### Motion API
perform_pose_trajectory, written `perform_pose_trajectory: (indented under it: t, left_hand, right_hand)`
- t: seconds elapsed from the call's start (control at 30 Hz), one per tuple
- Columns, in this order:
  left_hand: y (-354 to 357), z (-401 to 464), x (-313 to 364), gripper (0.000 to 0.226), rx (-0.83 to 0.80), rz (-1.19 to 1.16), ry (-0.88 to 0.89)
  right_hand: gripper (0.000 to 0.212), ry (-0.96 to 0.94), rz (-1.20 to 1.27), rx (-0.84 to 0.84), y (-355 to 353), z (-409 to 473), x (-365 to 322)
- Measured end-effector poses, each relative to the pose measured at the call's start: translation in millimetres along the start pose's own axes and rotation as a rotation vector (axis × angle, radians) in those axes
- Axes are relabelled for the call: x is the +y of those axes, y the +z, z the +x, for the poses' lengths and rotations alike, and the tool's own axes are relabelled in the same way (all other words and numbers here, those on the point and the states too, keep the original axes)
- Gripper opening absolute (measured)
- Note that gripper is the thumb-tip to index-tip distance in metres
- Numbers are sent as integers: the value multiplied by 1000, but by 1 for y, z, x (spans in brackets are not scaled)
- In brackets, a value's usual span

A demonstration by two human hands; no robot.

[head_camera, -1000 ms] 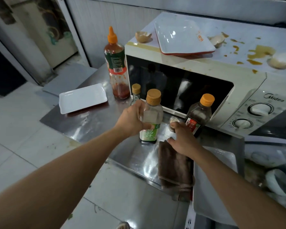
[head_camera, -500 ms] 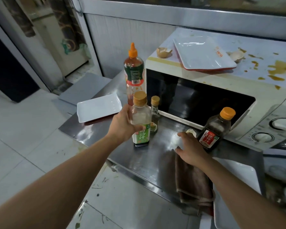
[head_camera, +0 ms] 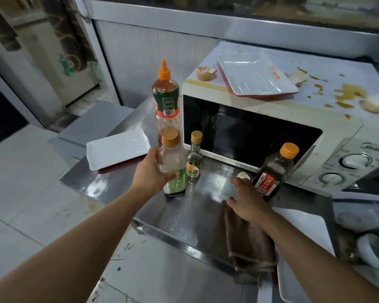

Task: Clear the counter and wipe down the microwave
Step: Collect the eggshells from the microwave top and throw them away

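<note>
My left hand (head_camera: 151, 171) grips the clear bottle with the green label (head_camera: 173, 165), fingers wrapped round its body; the bottle stands upright, base on or just at the steel bench (head_camera: 109, 189), and I cannot tell whether it is lifted. It has a tan cap and looks nearly empty, with only a dark line near the bottom. Just beside it, to its right, stands a small glass bottle (head_camera: 194, 159) with a tan cap, holding a little pale liquid. Behind both rises the tall squeeze bottle (head_camera: 166, 103) with an orange nozzle; red sauce clings to its lower part.

My right hand (head_camera: 248, 201) lies palm down with fingers spread and relaxed, holding nothing, its heel over the brown cloth (head_camera: 247, 243) that hangs off the bench's front edge. Just beyond its fingertips sits a small pale eggshell piece (head_camera: 243, 175), and beside that the dark sauce bottle (head_camera: 274, 171) with an orange cap and red label, tilted against the microwave (head_camera: 249, 132) front and roughly half full of dark liquid.

On the microwave's top I see a white tray (head_camera: 256, 75), empty, broken eggshells (head_camera: 206, 73) at its left and right, another shell half (head_camera: 376, 102) at the far right, and brown spilled stains (head_camera: 348, 95). A second white tray (head_camera: 116, 147), empty, lies at the bench's left end, and a third (head_camera: 304, 228) lies at the right under my forearm.
</note>
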State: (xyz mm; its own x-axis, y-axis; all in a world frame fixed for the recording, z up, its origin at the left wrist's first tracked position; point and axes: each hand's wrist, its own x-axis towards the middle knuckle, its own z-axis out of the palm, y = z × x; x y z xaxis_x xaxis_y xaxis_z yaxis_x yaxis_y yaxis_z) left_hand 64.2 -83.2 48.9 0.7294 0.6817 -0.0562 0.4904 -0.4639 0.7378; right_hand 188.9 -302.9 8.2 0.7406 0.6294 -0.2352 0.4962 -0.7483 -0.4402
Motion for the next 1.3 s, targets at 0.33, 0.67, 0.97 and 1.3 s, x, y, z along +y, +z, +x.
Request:
perform_pose_trajectory:
  t: [0.33, 0.67, 0.97, 1.3]
  left_hand:
    - [8, -23, -5, 72, -53, 115, -114]
    - [41, -67, 13, 74, -117, 177, -121]
    - [79, -40, 34, 66, -182, 361, 116]
    - [97, -14, 22, 68, -227, 431, 172]
  right_hand:
    - [53, -12, 50, 31, -11, -11, 8]
    - [53, -4, 53, 79, -18, -14, 16]
    - [53, -64, -29, 178, 5, 16, 26]
    - [46, -128, -321, 287, 26, 48, 26]
